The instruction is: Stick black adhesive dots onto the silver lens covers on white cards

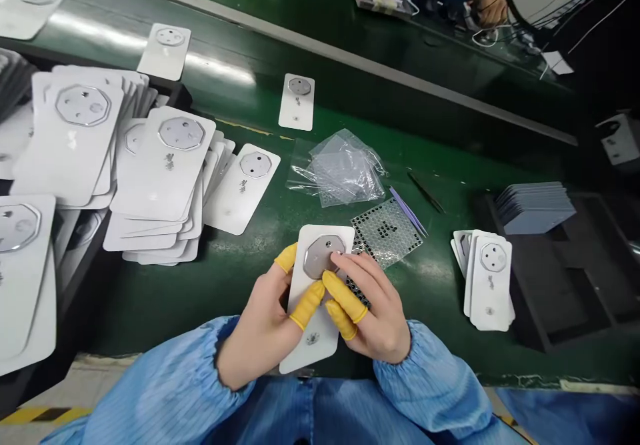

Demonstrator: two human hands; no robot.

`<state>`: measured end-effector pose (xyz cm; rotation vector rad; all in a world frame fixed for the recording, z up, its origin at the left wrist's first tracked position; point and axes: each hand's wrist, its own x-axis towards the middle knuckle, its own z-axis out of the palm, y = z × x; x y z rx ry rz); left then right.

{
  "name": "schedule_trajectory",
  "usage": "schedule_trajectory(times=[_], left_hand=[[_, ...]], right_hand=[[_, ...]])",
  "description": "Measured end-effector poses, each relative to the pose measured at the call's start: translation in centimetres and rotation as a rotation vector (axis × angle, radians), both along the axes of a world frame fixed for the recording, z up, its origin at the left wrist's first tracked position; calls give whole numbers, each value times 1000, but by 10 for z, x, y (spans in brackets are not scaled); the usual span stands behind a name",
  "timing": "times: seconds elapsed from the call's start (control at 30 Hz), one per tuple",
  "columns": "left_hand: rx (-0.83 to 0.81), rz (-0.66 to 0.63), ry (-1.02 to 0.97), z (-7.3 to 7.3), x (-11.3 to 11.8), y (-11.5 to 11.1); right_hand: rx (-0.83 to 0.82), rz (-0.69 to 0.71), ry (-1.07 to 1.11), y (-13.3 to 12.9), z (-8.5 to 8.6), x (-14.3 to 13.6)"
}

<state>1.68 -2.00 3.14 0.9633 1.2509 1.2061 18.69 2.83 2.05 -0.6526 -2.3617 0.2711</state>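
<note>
Across the lower centre of the frame, the left hand (pixel 267 328) grips a white panel (pixel 319 330) by its side; the right hand (pixel 375 308) curls its fingertips onto the panel's grey octagon (pixel 315 258), though whether they pinch anything I cannot tell. Each wears 2 yellow finger covers. Just right lies a black-dotted sheet (pixel 395 231); stacked panels (pixel 155 165) stand at left.

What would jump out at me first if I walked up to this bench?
Probably the yellow finger cots, low in the middle: the left hand grips a white panel while the right hand touches near its grey octagon. Next, the stacks of similar panels crowding the left side. Beyond the hands, purple tweezers lie by a black-dotted sheet.
</note>
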Motion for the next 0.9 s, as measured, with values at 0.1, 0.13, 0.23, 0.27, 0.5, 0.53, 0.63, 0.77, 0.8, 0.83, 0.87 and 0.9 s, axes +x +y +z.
schedule_trajectory(times=[0.1, 0.13, 0.23, 0.27, 0.5, 0.53, 0.63, 0.77, 0.8, 0.83, 0.87, 0.9], left_hand=[[11, -20, 63, -2, 0, -2], [7, -27, 86, -3, 0, -3], [-34, -49, 138, -7, 0, -6], [-53, -53, 149, -8, 0, -8], [-82, 6, 108, -8, -1, -8], [-82, 13, 97, -6, 0, -7], [-75, 3, 6, 4, 1, -6], [-93, -42, -107, 14, 1, -5], [-98, -46, -117, 15, 1, -5], [-96, -46, -120, 15, 1, -6], [-90, -48, -117, 13, 1, -7], [-83, -52, -108, 11, 0, -8]], right_hand=[[-11, -19, -6, 0, -3, -1], [-14, -23, -4, 0, -4, -2], [-16, -30, 0, 0, -5, -3], [-16, -28, -4, 0, -5, -4], [-31, -15, -103, -5, -6, -7], [-38, -25, -105, -7, -6, -7], [-34, -49, -14, -11, -9, -6], [-21, -43, 110, -13, -11, -5], [-25, -37, 116, -13, -11, -4], [-30, -31, 115, -12, -11, -4], [-35, -27, 113, -12, -11, -4], [-39, -28, 106, -11, -10, -3]])
